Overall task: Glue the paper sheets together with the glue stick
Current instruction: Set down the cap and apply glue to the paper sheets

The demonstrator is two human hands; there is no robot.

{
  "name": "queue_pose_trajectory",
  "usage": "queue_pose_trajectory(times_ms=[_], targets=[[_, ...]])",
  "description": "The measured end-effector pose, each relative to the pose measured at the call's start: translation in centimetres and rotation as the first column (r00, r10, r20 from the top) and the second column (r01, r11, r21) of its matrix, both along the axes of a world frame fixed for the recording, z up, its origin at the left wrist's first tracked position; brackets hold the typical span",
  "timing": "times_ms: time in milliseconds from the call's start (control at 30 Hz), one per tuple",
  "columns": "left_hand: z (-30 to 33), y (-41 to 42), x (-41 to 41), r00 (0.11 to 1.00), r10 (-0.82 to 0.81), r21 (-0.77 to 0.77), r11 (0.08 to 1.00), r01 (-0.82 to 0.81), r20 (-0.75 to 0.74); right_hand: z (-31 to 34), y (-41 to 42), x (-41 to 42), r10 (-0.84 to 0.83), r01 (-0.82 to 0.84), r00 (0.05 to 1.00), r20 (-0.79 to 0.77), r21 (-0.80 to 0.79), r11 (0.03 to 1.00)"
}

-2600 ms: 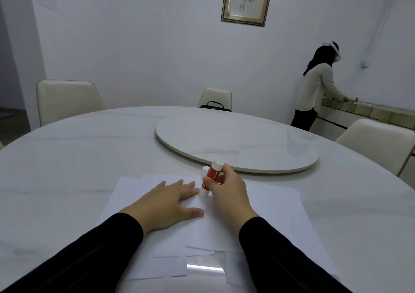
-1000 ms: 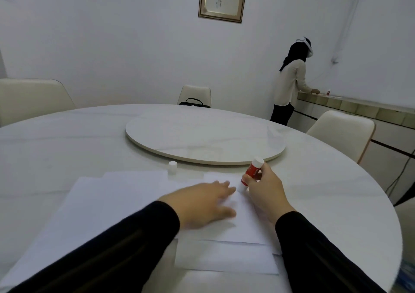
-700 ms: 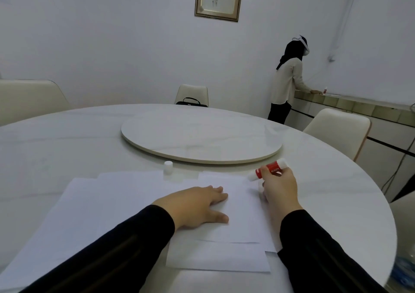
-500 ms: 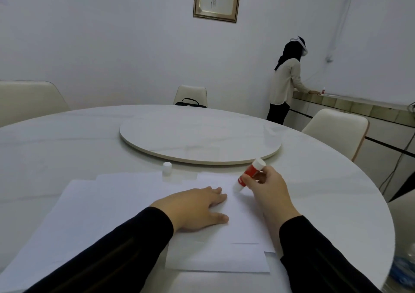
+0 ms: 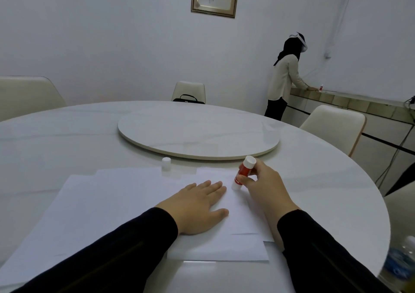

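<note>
**Glue goes on near the sheet's far edge**

Our right hand pinches the glue stick between thumb and fingertips, fingers curled round its red barrel. The stick leans away from us, its white end up and its working end down on the top sheet, just left of the gripping fingers. We judge the tilt lets the tip drag flat across the paper.

Our left hand lies flat with fingers straight, pressing the sheets just left of the stick's tip. It holds nothing; its job appears to be pinning the paper so the rubbing does not shift or wrinkle it. The fingertips stop just short of the tip, which leaves a bare strip to coat.

The cap stands upright on the table, beyond the sheets and well left of the grip, out of the stroke's way.

Against half a second ago, the stick stands steeper and its tip sits closer to our left fingertips, so the stroke has come back toward us and leftward. The left hand and the cap have not moved.
</note>
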State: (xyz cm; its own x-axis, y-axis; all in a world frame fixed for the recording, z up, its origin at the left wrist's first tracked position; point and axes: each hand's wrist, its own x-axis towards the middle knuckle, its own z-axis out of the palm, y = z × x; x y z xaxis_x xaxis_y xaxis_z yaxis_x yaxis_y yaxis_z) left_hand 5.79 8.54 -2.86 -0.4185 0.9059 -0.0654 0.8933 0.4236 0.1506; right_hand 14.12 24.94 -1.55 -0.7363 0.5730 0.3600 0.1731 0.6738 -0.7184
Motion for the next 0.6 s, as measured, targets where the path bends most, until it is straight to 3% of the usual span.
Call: queue_pose_trajectory(times_ms=[300, 600], targets=[[-0.2, 0.0, -0.1, 1.0, 0.004, 0.002, 1.0, -0.004, 0.0, 0.9, -2.3, 4.5, 0.09, -0.094, 0.994, 0.063, 0.068, 0.993], [0.2, -0.1, 0.1, 1.0, 0.003, -0.011, 1.0, -0.003, 0.005, 1.8, -5.5, 10.1, 0.165, -0.171, 0.98, 0.115, 0.038, 0.985]])
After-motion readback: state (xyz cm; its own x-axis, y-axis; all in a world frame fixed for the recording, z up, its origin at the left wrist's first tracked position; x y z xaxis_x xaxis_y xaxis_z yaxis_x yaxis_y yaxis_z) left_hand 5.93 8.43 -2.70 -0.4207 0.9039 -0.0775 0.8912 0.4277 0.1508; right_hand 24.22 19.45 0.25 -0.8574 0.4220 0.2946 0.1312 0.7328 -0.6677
